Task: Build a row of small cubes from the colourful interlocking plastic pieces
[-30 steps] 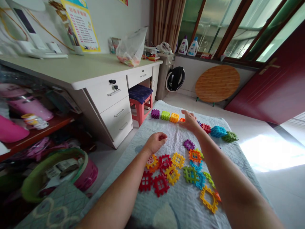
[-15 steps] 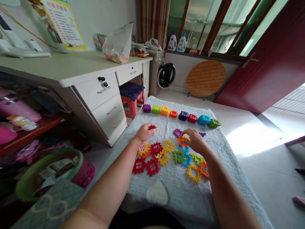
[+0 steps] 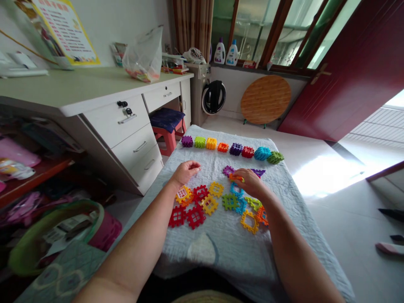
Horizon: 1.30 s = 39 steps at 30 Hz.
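My right hand (image 3: 249, 181) pinches an orange plastic building panel (image 3: 236, 178) by its edge, above the right-hand group of panels. Close to it lie a purple panel (image 3: 228, 171), a purple triangle (image 3: 259, 172), blue panels (image 3: 237, 190) and a green window panel (image 3: 230, 202). My left hand (image 3: 187, 171) hovers over the cloth, its fingers curled together with nothing visible in them. Below it are a yellow panel with a white grid (image 3: 183, 194), red window panels (image 3: 195, 216) and a yellow window panel (image 3: 209, 204).
Along the far side of the cloth-covered table (image 3: 217, 248) runs a row of assembled cubes, including a purple cube (image 3: 187, 141) and a green block (image 3: 275, 157). A white desk (image 3: 113, 126) and a stool (image 3: 167, 122) stand at the left.
The orange panel has lifted and tilted in my right hand, now seen nearly edge-on. My left hand stays over the cloth. The whole view has shifted slightly.
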Available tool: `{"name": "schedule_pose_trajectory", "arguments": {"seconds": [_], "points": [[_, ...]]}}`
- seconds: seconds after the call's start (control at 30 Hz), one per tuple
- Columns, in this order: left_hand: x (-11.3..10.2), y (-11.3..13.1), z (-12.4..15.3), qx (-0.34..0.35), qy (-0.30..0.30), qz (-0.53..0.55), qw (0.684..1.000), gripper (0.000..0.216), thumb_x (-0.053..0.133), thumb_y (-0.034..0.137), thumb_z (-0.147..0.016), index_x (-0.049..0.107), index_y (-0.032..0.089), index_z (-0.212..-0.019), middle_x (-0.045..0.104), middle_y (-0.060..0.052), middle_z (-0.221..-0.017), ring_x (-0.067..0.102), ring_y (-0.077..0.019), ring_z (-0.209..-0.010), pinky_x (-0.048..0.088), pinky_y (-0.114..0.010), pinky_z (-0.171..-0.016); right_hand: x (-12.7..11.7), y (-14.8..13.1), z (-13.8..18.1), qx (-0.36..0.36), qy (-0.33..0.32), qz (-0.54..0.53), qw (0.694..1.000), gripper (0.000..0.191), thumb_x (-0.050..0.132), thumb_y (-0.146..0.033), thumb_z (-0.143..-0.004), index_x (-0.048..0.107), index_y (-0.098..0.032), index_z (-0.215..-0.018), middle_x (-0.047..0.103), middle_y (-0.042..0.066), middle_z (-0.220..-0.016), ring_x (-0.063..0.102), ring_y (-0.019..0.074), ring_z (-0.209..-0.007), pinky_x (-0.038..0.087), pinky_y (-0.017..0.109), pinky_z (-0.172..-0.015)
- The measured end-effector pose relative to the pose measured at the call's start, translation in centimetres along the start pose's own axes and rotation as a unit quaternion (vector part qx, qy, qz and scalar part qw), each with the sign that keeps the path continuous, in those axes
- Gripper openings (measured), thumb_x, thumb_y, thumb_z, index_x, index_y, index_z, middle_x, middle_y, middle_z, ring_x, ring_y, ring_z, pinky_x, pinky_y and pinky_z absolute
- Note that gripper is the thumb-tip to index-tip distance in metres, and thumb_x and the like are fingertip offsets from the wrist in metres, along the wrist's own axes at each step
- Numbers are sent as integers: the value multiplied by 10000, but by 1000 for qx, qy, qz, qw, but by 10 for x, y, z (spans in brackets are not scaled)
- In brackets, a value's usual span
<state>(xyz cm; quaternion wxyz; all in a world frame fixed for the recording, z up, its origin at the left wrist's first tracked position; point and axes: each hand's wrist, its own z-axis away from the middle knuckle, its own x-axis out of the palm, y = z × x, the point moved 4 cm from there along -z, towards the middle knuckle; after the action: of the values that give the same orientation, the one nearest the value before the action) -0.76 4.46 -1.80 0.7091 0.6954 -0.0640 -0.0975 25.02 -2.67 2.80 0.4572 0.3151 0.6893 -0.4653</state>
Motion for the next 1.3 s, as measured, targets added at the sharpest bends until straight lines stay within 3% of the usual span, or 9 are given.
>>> {"name": "schedule_pose_trajectory", "arguments": {"seconds": [0.1,0.23,0.33,0.43,0.57,0.77,0.93,1.13,1.3], "points": [[0,-1,0,5,1,-3,1000,327,718,336,-607,662,139,-861,687,-46,-805,572,-133,-695,425,-271,-648,-7,3,0,52,69,-44,995,239,461,-236,-885,690,-172,-862,696,68,-850,620,185,-792,426,282,-730],[0,-1,0,6,2,-8,1000,328,722,339,-600,664,140,-854,691,-49,-804,577,-139,-697,427,-273,-643,-1,10,1,137,85,-108,981,280,505,-243,-834,649,-169,-1061,656,6,-686,596,163,-642,430,267,-649],[1,0,0,3,5,-4,1000,336,731,343,-589,662,144,-850,694,-50,-807,585,-147,-705,433,-278,-645,0,13,0,125,100,-70,985,308,554,-241,-786,650,-172,-1070,682,54,-829,623,206,-778,464,323,-751],[1,0,0,2,8,-3,1000,345,739,350,-583,661,147,-851,696,-51,-814,592,-153,-716,441,-282,-650,-21,24,4,108,188,-6,976,287,598,-263,-750,673,-165,-1009,646,135,-1057,601,265,-942,458,409,-866],[1,1,0,7,9,-10,1000,347,740,360,-583,665,145,-845,699,-55,-805,591,-152,-702,446,-286,-647,-63,49,25,148,271,-32,951,298,587,-324,-779,654,-175,-1027,650,110,-1020,614,223,-831,494,380,-772],[2,3,2,14,12,-24,1000,353,742,370,-587,672,148,-852,701,-49,-797,579,-139,-673,443,-275,-630,-64,44,68,114,24,-19,993,224,651,-346,-761,656,-195,-928,669,57,-891,613,185,-779,486,315,-712],[3,7,4,16,21,-37,999,358,755,381,-574,677,153,-840,702,-41,-784,574,-135,-664,442,-264,-611,-43,20,102,103,-116,-8,988,289,722,-353,-708,646,-213,-949,637,65,-977,592,204,-883,480,323,-794],[4,7,6,11,25,-36,999,359,758,367,-568,677,151,-843,705,-44,-783,590,-146,-687,452,-274,-640,-32,7,116,124,-139,25,982,386,746,-277,-657,626,-196,-1015,603,85,-1041,580,215,-921,465,324,-845],[4,7,6,15,26,-42,999,341,744,353,-576,677,150,-841,705,-46,-783,596,-150,-699,453,-278,-655,-41,12,109,104,-131,-15,986,233,607,-283,-802,653,-200,-1015,667,71,-991,621,186,-859,461,288,-780]]}}
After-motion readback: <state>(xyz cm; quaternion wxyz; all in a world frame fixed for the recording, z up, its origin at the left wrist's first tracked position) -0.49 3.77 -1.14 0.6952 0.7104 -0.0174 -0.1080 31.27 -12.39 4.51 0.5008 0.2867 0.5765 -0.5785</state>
